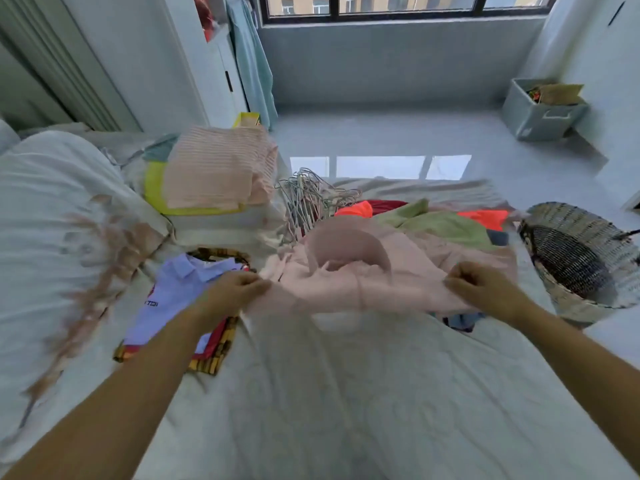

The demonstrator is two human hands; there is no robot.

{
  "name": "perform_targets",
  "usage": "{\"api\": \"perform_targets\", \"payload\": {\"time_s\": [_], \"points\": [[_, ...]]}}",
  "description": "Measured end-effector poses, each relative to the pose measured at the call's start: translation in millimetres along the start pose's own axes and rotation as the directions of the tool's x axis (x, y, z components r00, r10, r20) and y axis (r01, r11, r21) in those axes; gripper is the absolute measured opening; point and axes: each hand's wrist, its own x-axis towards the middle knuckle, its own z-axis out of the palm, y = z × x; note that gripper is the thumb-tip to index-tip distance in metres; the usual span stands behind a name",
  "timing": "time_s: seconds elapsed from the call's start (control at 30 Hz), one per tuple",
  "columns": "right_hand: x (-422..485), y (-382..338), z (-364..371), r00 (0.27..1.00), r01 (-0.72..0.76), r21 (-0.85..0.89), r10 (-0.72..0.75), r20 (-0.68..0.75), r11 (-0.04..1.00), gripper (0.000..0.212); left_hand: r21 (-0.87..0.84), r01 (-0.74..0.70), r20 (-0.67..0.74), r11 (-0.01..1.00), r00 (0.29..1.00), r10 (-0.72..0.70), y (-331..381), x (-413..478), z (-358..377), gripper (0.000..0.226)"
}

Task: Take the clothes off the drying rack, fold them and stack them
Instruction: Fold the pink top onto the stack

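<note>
A pale pink garment [363, 282] is stretched across the middle of the bed, blurred by motion. My left hand [239, 289] pinches its left edge and my right hand [481, 289] pinches its right edge. Behind it lies a loose heap of clothes with a green piece [440, 223] and orange ones [356, 209]. To the left sits a folded light blue shirt [180, 292] on top of patterned and red pieces. Further back is a folded stack topped by a pink striped garment [214, 168] over a yellow one.
A bundle of wire hangers [308, 195] lies behind the pink garment. A woven basket [581, 265] lies tipped at the bed's right edge. A white duvet [52, 220] bulges on the left. A grey storage box [540, 109] stands on the floor by the window.
</note>
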Motion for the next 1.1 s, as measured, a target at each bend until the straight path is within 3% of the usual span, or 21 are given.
{"api": "perform_targets", "payload": {"time_s": [0.1,0.23,0.37,0.5,0.57,0.67,0.73,0.83,0.97,1.1], "points": [[-29,84,80,0.982,-0.136,-0.094,0.147,0.12,0.986,0.029,0.077,0.128,0.05,0.989,0.99,-0.132,-99,-12,59,0.026],[-89,179,177,0.897,-0.301,-0.179,0.342,0.281,0.936,0.024,0.179,0.34,0.136,0.923,0.921,-0.366,-210,-47,129,0.026],[-128,222,228,0.854,-0.389,-0.183,0.428,0.296,0.903,0.023,0.248,0.38,0.101,0.891,0.905,-0.414,-273,-64,171,0.036],[-121,236,244,0.85,-0.431,-0.189,0.467,0.244,0.882,0.015,0.25,0.417,0.091,0.874,0.888,-0.45,-294,-54,186,0.018],[-108,229,250,0.885,-0.412,-0.154,0.435,0.165,0.898,0.014,0.185,0.436,0.016,0.881,0.895,-0.446,-291,-44,190,0.013],[-72,205,258,0.928,-0.361,-0.054,0.364,0.078,0.931,0.008,0.126,0.377,-0.064,0.918,0.926,-0.372,-270,-15,199,0.043],[-40,187,265,0.938,-0.346,0.003,0.345,0.036,0.938,0.019,0.112,0.323,-0.095,0.94,0.945,-0.313,-245,10,204,0.055],[8,171,273,0.922,-0.384,-0.013,0.385,0.035,0.923,0.051,0.159,0.271,-0.114,0.949,0.96,-0.255,-218,51,214,0.071],[43,173,272,0.923,-0.36,-0.113,0.371,0.104,0.926,0.056,0.281,0.148,-0.078,0.948,0.988,-0.131,-213,92,220,0.065],[21,193,248,0.978,-0.203,0.032,0.204,-0.04,0.979,0.079,0.258,0.011,-0.042,0.966,0.999,0.0,-235,76,196,0.055]]}}
